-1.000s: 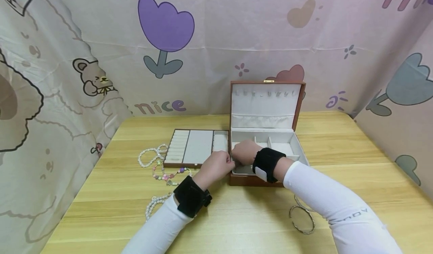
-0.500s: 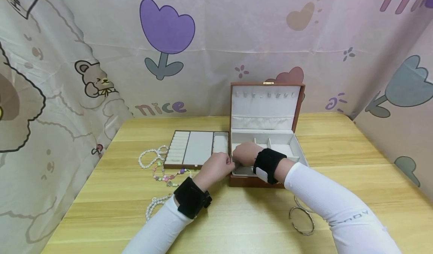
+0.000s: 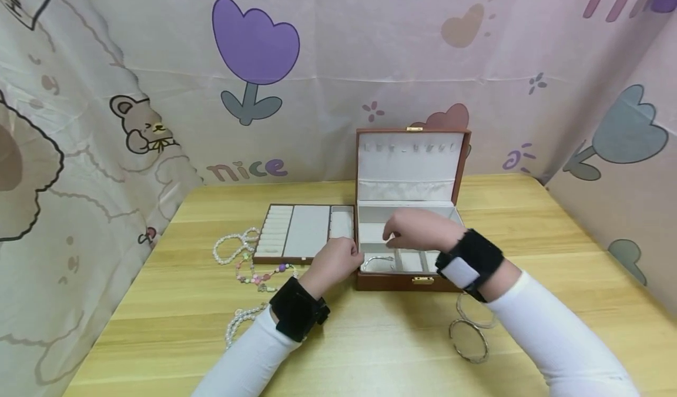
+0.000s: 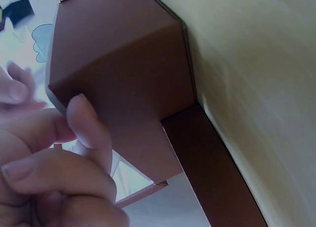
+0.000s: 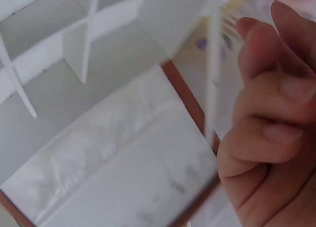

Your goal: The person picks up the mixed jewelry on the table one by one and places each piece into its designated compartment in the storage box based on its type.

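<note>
A brown jewelry box [image 3: 388, 282] stands with its lid raised and a white divided interior. In its front left compartment lies a silver bracelet [image 3: 379, 258]. My left hand [image 3: 333, 266] is at the box's front left corner, fingers curled. In the left wrist view its thumb [image 4: 86, 123] and index finger come together by the rim, with nothing visible between them; contact with the box is unclear. Above the middle of the box hovers my right hand [image 3: 423, 229], fingers loosely bent and holding nothing. The right wrist view shows its fingers [image 5: 264, 123] beside the blurred dividers.
A lift-out tray [image 3: 309, 232] with ring rolls lies against the box's left side. Left of my left hand are pearl strands [image 3: 227, 249], a colored bead bracelet [image 3: 259, 278] and another pearl strand [image 3: 235, 326]. Bangles [image 3: 469, 341] lie at the right front.
My right hand has lifted from the front left compartment and moved right, uncovering the silver bracelet there. The left hand has stayed nearly in place.
</note>
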Motion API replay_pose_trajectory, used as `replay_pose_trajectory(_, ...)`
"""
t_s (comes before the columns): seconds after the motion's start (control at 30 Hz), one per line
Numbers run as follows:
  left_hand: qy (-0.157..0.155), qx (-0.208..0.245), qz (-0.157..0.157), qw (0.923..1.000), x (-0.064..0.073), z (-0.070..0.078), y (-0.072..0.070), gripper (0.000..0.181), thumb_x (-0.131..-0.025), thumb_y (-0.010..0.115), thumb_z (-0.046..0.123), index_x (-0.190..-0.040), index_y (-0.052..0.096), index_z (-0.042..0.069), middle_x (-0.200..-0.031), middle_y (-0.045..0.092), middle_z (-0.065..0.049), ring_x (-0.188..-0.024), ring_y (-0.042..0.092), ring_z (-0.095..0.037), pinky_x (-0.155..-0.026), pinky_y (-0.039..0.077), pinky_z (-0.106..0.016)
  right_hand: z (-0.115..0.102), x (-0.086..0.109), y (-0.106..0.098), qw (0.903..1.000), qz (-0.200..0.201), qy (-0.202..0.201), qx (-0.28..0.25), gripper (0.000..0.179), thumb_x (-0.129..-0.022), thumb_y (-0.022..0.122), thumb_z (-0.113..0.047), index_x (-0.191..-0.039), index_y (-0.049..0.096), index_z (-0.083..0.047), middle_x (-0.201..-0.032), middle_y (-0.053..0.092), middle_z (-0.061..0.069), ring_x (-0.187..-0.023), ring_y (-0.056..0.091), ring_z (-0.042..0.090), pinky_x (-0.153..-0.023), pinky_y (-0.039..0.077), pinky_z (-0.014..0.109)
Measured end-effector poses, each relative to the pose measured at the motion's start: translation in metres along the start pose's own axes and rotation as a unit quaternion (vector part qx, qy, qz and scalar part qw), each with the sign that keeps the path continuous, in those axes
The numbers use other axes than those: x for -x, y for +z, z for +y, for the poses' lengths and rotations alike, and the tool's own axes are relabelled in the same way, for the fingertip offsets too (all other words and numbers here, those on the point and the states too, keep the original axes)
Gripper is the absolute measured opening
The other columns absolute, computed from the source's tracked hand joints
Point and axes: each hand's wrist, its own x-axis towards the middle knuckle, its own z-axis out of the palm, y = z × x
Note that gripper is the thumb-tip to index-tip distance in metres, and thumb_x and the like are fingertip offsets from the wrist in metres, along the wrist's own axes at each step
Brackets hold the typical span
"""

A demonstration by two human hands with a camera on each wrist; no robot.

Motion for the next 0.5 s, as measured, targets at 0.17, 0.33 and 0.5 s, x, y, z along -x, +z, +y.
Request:
replay_pose_trajectory(0.17, -0.003, -0.002, 0.004, 1.0000, 0.003, 0.000, -0.002, 0.040, -0.089, 0.051, 0.021, -0.053, 0.033, 0.016, -0.049, 0.029, 0.007, -0.044, 0.030, -0.009, -0.044, 0.024, -0.021, -0.003, 0.035, 0.005, 0.9983, 0.052, 0.019, -0.021, 0.008, -0.084, 0.065, -0.017, -0.079, 0.071, -0.013, -0.067, 0.062, -0.008, -0.056, 0.047, -0.001, -0.056, 0.043, 0.017)
replay_pose_trajectory(0.33, 0.000, -0.005, 0.009, 0.9999, 0.005, 0.001, -0.002, 0.041, -0.090, 0.050, 0.021, -0.053, 0.033, 0.016, -0.049, 0.030, 0.007, -0.044, 0.031, -0.009, -0.044, 0.025, -0.021, -0.006, 0.069, 0.021, 0.9957, 0.071, 0.035, -0.048, 0.013, -0.082, 0.066, -0.016, -0.069, 0.065, -0.016, -0.061, 0.055, -0.013, -0.054, 0.041, -0.004, -0.053, 0.039, 0.016)
replay_pose_trajectory(0.5, 0.004, -0.010, 0.005, 0.9999, 0.006, 0.003, 0.002, 0.043, -0.091, 0.050, 0.023, -0.052, 0.033, 0.016, -0.048, 0.030, 0.007, -0.043, 0.030, -0.009, -0.043, 0.025, -0.020, -0.001, 0.105, 0.045, 0.9897, 0.041, 0.078, -0.113, 0.021, -0.081, 0.066, -0.015, -0.062, 0.059, -0.017, -0.056, 0.045, -0.014, -0.049, 0.035, -0.005, -0.046, 0.035, 0.016)
